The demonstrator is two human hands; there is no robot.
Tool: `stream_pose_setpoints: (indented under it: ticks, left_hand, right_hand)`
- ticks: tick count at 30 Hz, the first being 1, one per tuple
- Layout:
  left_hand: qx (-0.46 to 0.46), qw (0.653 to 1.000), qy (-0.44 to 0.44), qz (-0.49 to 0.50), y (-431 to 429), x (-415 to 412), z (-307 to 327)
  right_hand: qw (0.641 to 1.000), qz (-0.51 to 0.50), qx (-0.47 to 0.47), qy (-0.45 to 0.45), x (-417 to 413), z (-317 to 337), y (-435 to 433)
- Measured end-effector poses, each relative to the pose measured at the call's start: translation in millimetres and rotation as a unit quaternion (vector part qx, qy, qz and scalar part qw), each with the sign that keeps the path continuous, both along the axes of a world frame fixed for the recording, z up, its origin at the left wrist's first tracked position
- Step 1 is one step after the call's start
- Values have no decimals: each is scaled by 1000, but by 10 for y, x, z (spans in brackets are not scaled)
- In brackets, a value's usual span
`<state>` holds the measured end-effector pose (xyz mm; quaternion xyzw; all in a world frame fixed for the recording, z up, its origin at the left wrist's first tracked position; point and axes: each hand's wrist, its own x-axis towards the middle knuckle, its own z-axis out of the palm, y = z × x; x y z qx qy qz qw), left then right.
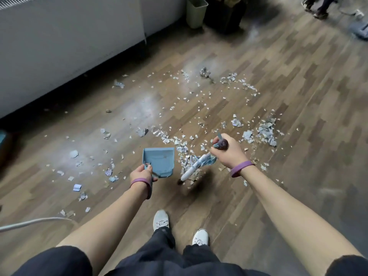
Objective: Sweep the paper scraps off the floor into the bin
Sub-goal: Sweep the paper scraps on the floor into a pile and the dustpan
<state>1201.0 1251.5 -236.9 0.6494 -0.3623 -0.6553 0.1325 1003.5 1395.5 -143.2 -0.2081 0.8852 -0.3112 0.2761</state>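
Observation:
Several white and blue paper scraps (201,100) lie scattered over the wooden floor, thickest near the middle and right. My left hand (141,173) grips the handle of a blue dustpan (159,162), whose mouth faces away from me, just above the floor. My right hand (229,149) is closed around the top of a broom handle; the broom head (199,165), blue and white, sits among scraps right of the dustpan. A pale bin (196,11) stands far back against the wall.
A white cabinet wall (69,42) runs along the left. A dark object (225,14) stands beside the bin. Another person's feet (316,8) are at the top right. My own shoes (161,221) are below the dustpan. A white cable (29,223) crosses the lower left.

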Motion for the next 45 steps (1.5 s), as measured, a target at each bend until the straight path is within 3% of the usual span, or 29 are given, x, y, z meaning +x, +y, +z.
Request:
stream_pose_setpoints:
  ticks: [5,11,18,23,27,33,41,45]
  left_hand:
    - [10,994,-9,113,-300,245,91]
    - [9,971,-38,235,-490,640,77]
    - [-15,931,-54,361,-561,1180,218]
    - [-30,878,-81,470,-442,1745,246]
    - [-29,810,-81,579,-340,2234,229]
    - [-21,756,-53,652,-403,3040,-23]
    - [3,773,-39,633,-967,4317,-160]
    - [31,808,-62,586,-1167,4592,-239]
  right_hand:
    - [992,125,-20,-7,204,180,-576]
    - [979,193,-48,-53,377,-11,-1249]
    - [932,346,-90,-60,790,-92,-2040]
    - [881,445,-113,-112,1292,-114,-2411]
    - [844,509,-105,-134,1798,-160,-2612]
    - [828,514,-103,-198,2785,-271,-3137]
    - [869,432,-39,-239,4128,-704,-3853]
    - [855,476,64,-196,4206,-1130,-3879]
